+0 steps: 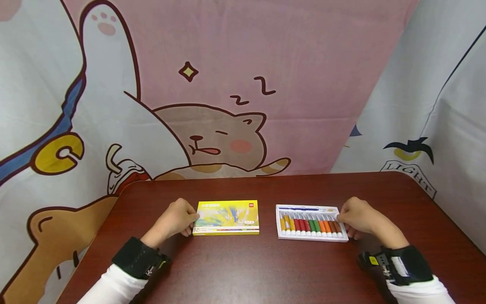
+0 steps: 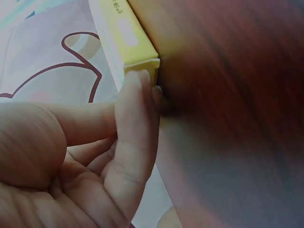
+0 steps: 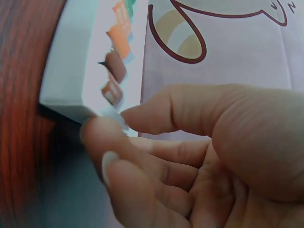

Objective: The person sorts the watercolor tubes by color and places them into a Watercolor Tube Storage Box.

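Observation:
A flat yellow paint box (image 1: 227,217), printed with a blue and yellow pattern, lies on the table left of centre. My left hand (image 1: 176,218) grips its left end between thumb and fingers; the left wrist view shows the fingertips on the box's end (image 2: 129,40). To the right lies a white plastic tray (image 1: 313,238) holding a row of paint tubes (image 1: 309,226), from yellow through red, green and orange to brown, with a thin blue brush (image 1: 303,209) above them. My right hand (image 1: 358,216) pinches the tray's right edge, thumb on top in the right wrist view.
Both things lie on a dark red-brown wooden table (image 1: 247,270), a gap of bare wood between them. Behind the table's far edge hangs a cloth (image 1: 303,84) with cartoon animals.

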Available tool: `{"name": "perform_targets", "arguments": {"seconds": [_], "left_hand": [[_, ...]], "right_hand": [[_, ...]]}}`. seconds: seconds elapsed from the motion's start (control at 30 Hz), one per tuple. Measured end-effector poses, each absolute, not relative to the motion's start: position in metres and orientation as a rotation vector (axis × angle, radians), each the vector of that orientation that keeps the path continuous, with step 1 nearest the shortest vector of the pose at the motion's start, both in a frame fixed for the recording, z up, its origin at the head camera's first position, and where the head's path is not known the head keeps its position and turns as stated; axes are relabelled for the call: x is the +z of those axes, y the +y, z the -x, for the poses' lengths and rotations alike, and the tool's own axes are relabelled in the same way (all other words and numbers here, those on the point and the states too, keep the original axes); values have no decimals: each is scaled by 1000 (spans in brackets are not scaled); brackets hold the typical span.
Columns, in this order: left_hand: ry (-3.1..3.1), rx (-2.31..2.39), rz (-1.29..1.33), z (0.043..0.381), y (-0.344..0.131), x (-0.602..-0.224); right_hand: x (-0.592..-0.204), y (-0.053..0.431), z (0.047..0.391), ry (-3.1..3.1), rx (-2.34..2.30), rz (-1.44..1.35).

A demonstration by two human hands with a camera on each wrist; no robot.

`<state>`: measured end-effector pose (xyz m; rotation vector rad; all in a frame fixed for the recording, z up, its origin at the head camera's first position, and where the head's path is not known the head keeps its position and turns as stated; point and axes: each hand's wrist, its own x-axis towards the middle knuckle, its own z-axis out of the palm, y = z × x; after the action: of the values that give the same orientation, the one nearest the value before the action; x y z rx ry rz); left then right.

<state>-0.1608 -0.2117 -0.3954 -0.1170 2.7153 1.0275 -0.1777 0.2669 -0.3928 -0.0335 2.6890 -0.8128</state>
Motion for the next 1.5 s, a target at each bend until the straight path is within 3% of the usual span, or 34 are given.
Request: {"name": "perform_targets", "arguments": {"seconds": [1.5], "left_hand": [[2595,1219,117,151,-193,-401]], "right_hand": [[-401,238,179,2764,-766,215]]}}
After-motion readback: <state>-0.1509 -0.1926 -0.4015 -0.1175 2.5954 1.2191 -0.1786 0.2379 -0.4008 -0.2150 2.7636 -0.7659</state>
